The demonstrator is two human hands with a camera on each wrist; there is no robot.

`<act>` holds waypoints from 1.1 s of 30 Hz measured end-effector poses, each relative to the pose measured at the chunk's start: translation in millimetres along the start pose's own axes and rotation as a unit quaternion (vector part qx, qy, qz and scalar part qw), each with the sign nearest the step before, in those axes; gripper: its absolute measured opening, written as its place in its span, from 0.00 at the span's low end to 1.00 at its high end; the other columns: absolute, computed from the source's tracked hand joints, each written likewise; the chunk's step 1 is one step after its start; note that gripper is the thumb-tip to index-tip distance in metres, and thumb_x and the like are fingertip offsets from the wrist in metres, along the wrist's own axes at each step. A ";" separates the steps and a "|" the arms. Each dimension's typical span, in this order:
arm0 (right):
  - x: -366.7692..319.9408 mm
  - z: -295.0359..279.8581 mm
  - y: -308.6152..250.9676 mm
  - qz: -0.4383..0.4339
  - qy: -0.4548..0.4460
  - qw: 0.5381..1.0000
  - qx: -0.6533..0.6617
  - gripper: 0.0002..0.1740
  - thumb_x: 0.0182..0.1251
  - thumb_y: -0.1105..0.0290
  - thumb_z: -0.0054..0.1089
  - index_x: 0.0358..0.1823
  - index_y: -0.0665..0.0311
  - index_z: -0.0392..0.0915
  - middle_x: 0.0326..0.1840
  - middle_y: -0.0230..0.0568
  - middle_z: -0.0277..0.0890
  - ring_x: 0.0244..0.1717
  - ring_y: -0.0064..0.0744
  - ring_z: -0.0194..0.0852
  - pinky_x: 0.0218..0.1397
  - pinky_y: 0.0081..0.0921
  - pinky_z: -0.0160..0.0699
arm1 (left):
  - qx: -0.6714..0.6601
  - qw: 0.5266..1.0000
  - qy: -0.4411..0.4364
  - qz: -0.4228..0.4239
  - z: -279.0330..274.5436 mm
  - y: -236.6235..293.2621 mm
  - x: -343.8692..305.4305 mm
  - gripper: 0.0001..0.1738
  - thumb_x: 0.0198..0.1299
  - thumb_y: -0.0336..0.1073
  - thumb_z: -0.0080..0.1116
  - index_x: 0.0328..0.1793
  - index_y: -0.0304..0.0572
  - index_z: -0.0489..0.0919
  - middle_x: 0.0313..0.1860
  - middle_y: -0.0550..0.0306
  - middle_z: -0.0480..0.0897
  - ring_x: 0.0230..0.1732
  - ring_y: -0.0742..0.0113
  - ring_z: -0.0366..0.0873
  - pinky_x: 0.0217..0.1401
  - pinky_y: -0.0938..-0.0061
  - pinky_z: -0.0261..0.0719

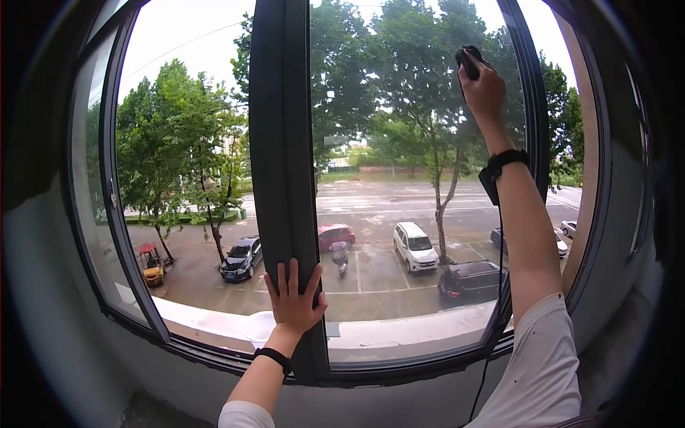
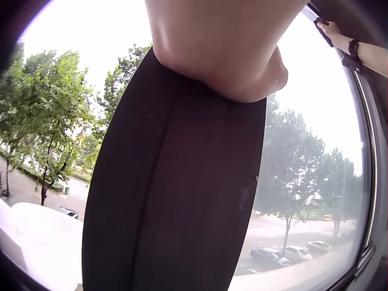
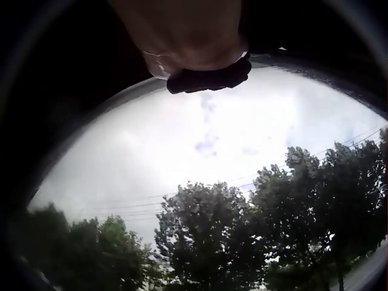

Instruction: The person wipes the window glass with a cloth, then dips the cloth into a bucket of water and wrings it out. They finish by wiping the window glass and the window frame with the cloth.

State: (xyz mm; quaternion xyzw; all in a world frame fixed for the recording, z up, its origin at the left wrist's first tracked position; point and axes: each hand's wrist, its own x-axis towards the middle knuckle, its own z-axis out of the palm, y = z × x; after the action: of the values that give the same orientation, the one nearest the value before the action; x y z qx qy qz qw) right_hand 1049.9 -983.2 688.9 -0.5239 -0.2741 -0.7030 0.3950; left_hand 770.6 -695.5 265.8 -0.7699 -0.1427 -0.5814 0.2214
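The right hand (image 1: 485, 89) grips a dark object (image 1: 469, 63), raised against the upper right part of the window pane (image 1: 385, 299). In the right wrist view the dark object (image 3: 209, 80) shows below the hand (image 3: 188, 36), with bright glass behind. Fingers spread, the left hand (image 1: 294, 299) rests on the lower part of the dark upright window frame (image 1: 282, 143). The left wrist view shows the left hand (image 2: 230, 66) over the same frame (image 2: 182, 182), its fingers hidden.
Window edges (image 1: 536, 128) and a sill track (image 1: 421, 367) surround the panes. A black cable (image 1: 501, 250) hangs from the right wrist. Outside are trees (image 1: 175, 135), parked cars and a white ledge (image 1: 399, 329).
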 end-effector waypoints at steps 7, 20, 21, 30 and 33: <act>13.9 51.2 -113.5 -0.283 -0.087 0.955 0.007 0.26 0.69 0.61 0.66 0.70 0.43 0.78 0.70 0.36 0.79 0.68 0.47 0.79 0.71 0.41 0.82 | 0.005 1.000 0.005 0.010 -2.6 -0.7 0.5 0.40 0.56 0.49 0.60 0.80 0.69 0.72 0.85 0.38 0.56 0.86 0.33 0.47 0.85 0.28 0.38; -119.9 -102.2 58.8 -0.395 -0.220 0.890 0.066 0.29 0.59 0.66 0.72 0.64 0.52 0.81 0.78 0.41 0.69 0.76 0.49 0.71 0.81 0.46 0.71 | 0.005 1.000 0.011 0.015 -3.7 -0.1 4.0 0.41 0.56 0.45 0.59 0.81 0.63 0.70 0.86 0.36 0.54 0.86 0.30 0.45 0.83 0.25 0.36; -112.8 -105.2 80.1 -0.289 -0.166 0.942 0.035 0.29 0.63 0.68 0.67 0.68 0.53 0.80 0.73 0.46 0.74 0.73 0.52 0.74 0.79 0.47 0.73 | 0.001 1.000 0.009 0.014 -4.7 0.5 2.9 0.41 0.56 0.45 0.59 0.81 0.63 0.71 0.86 0.36 0.53 0.86 0.30 0.45 0.83 0.25 0.36; -34.2 -7.3 -16.4 0.017 0.017 0.999 0.041 0.29 0.63 0.60 0.68 0.68 0.50 0.81 0.60 0.47 0.85 0.59 0.53 0.84 0.63 0.43 0.84 | 0.005 1.000 0.007 0.012 -4.8 2.3 3.9 0.41 0.56 0.46 0.60 0.80 0.63 0.72 0.85 0.37 0.54 0.86 0.30 0.46 0.83 0.25 0.36; -73.1 7.0 -104.4 -0.094 -0.029 0.991 0.088 0.27 0.60 0.60 0.70 0.63 0.49 0.83 0.68 0.39 0.81 0.61 0.50 0.84 0.67 0.41 0.84 | 0.006 1.000 0.001 0.020 -6.1 -0.7 1.5 0.40 0.56 0.47 0.60 0.80 0.63 0.72 0.85 0.36 0.55 0.86 0.31 0.46 0.84 0.26 0.37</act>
State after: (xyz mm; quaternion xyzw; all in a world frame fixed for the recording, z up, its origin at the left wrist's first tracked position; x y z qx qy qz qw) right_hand 975.8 -901.8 624.3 -0.4790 -0.3943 -0.6950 0.3635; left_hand 765.6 -698.1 268.7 -0.7706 -0.1306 -0.5768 0.2376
